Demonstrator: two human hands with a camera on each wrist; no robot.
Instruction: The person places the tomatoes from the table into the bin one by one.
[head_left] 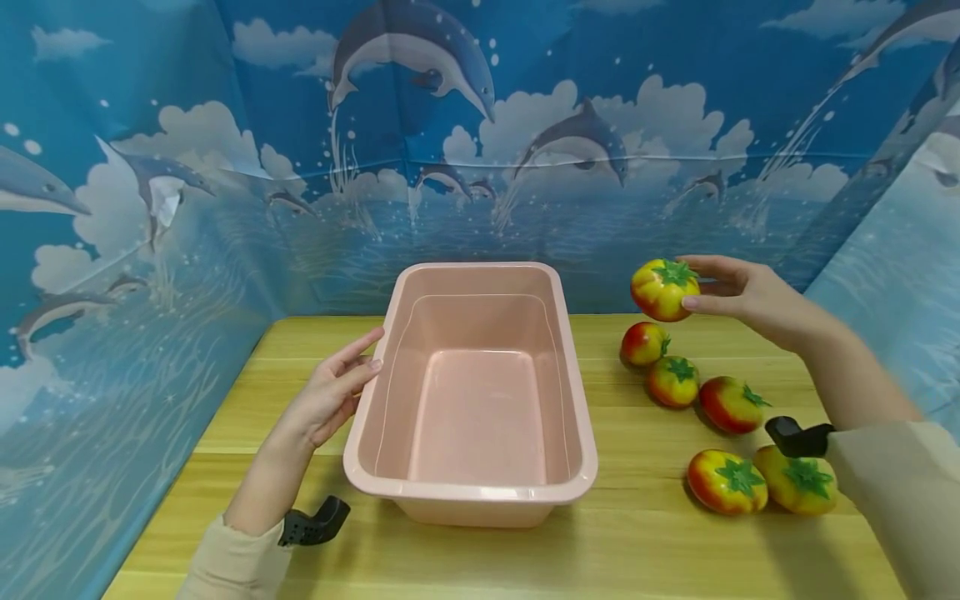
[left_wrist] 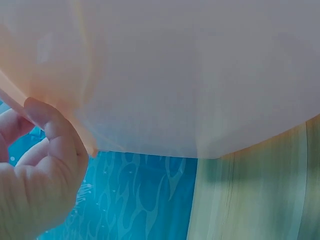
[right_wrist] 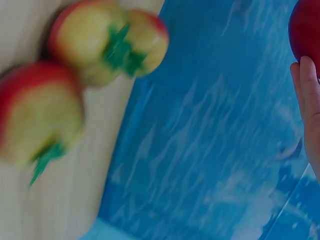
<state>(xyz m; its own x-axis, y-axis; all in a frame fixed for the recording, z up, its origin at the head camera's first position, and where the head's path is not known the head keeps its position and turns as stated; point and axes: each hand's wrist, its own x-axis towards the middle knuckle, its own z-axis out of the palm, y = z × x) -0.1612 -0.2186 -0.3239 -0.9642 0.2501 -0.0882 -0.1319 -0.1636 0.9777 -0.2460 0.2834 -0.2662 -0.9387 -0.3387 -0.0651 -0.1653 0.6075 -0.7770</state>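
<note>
A red-and-yellow toy tomato (head_left: 664, 290) with a green leafy top is held up by my right hand (head_left: 750, 300), pinched between thumb and fingers above the table's back edge. In the right wrist view, part of its red underside (right_wrist: 306, 30) shows at the fingertips. Several like tomatoes (head_left: 672, 382) lie on the table below and nearer to me. A deep pink plastic basin (head_left: 480, 492) stands upright in the middle, with nothing inside. My left hand (head_left: 330, 396) touches the basin's left rim with thumb and forefinger, the fingers loosely extended; the left wrist view shows the basin's outer wall (left_wrist: 150, 75).
The light wooden table (head_left: 637, 550) ends at a blue dolphin-print cloth (head_left: 480, 225), which hangs behind and along both sides. Black wrist mounts (head_left: 315, 522) sit at both cuffs. Two tomatoes (head_left: 727, 482) lie close to the right forearm.
</note>
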